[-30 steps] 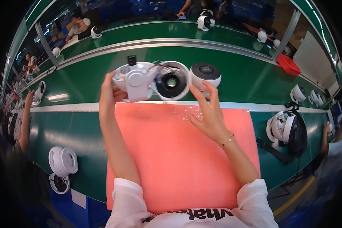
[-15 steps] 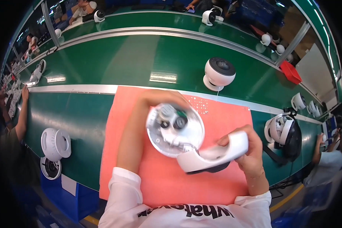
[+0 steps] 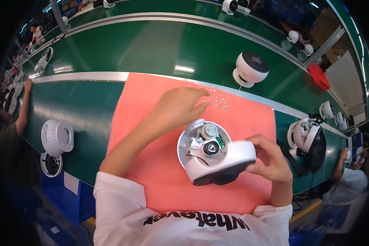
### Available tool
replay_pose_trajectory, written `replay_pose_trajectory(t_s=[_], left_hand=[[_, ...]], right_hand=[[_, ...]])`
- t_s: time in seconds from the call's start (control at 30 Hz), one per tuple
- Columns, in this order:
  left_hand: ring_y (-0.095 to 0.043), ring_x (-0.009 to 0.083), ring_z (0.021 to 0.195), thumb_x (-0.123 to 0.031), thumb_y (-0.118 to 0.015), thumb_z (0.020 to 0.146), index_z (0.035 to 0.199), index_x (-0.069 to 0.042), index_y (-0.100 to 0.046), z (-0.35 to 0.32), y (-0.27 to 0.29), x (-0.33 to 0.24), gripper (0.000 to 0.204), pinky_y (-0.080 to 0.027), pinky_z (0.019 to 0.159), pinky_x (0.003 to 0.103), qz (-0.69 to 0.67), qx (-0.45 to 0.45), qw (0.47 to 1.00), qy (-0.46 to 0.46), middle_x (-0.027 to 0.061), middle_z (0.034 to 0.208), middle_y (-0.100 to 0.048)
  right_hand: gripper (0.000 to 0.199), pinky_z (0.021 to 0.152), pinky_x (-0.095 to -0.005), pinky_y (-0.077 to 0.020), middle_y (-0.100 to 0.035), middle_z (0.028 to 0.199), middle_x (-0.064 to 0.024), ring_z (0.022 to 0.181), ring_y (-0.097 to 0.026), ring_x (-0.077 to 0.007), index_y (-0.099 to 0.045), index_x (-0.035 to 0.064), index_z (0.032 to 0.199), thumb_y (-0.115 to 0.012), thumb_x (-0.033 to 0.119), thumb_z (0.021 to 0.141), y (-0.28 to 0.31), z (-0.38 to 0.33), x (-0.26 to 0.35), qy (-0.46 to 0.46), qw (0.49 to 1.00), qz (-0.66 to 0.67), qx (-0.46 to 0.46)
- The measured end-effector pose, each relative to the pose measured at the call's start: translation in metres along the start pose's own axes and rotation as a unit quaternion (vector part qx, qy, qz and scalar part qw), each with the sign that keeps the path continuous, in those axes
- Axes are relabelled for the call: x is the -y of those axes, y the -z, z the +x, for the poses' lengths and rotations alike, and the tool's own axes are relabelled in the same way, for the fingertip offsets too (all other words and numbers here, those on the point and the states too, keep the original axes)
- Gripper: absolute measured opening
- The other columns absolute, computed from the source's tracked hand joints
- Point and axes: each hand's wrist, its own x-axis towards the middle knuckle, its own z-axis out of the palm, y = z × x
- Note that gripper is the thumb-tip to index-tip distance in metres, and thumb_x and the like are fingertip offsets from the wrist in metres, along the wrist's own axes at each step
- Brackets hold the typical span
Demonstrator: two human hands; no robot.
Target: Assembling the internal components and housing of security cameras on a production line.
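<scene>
My right hand (image 3: 271, 159) grips the end of a white curved housing part with a black face (image 3: 222, 175), thumb and fingers wrapped round its edge. That part overlaps the near side of a round white shell (image 3: 182, 144), which lies open on the pink mat (image 3: 164, 188). Inside the shell sit a silver motor (image 3: 209, 130), a black round part (image 3: 211, 147) and a bit of green circuit board. Beyond it, my left hand (image 3: 183, 105) hovers with thumb and forefinger apart, beside rows of tiny silver pieces (image 3: 218, 98), apparently screws. Nothing shows between its fingers.
A white round device with a black top (image 3: 252, 69) stands past the mat. On the left are another white device (image 3: 57, 136) and a blue bin (image 3: 76, 192). At right lie an opened white unit (image 3: 301, 135), a black bag (image 3: 315, 151) and a red tray (image 3: 319, 76). Co-workers sit both sides.
My left hand has come off the round shell and opened out near the tiny silver pieces. The housing part in my right hand has tilted, its black face now showing more. The view has shifted.
</scene>
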Motion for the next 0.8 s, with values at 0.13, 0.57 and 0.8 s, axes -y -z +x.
replay_pose_trajectory(t_s=[0.13, 0.57, 0.8], left_hand=[[-0.051, 0.0323, 0.108, -0.008, -0.057, 0.077, 0.109, -0.005, -0.056, -0.072, 0.001, 0.007, 0.032, -0.044, 0.086, 0.038, 0.021, -0.118, 0.990, -0.077, 0.0180, 0.117, -0.052], [-0.031, 0.0451, 0.122, -0.014, -0.061, 0.075, 0.093, -0.004, -0.063, -0.125, -0.004, 0.012, 0.021, -0.043, 0.086, 0.043, -0.205, -0.041, 0.978, 0.001, 0.0276, 0.135, -0.027], [-0.028, 0.0476, 0.122, -0.025, -0.062, 0.077, 0.110, -0.005, -0.056, -0.143, -0.004, -0.020, 0.039, -0.037, 0.093, 0.046, 0.005, 0.009, 0.995, -0.095, 0.0313, 0.135, -0.022]], right_hand=[[0.041, 0.085, -0.0301, -0.0447, -0.053, 0.104, -0.0092, 0.095, -0.055, -0.0164, -0.044, -0.0021, 0.114, -0.062, 0.007, 0.079, 0.000, 0.012, -0.009, -0.054, 0.993, 0.102, -0.038], [0.024, 0.058, -0.0204, -0.0483, -0.061, 0.080, -0.0032, 0.069, -0.058, -0.0073, -0.051, 0.0004, 0.103, -0.050, 0.020, 0.088, -0.010, 0.041, -0.027, -0.169, 0.983, 0.066, -0.032], [0.032, 0.054, -0.0196, -0.0490, -0.060, 0.077, -0.0017, 0.066, -0.059, -0.0070, -0.051, 0.0020, 0.106, -0.045, 0.030, 0.090, -0.001, 0.041, -0.032, -0.213, 0.973, 0.085, -0.038]])
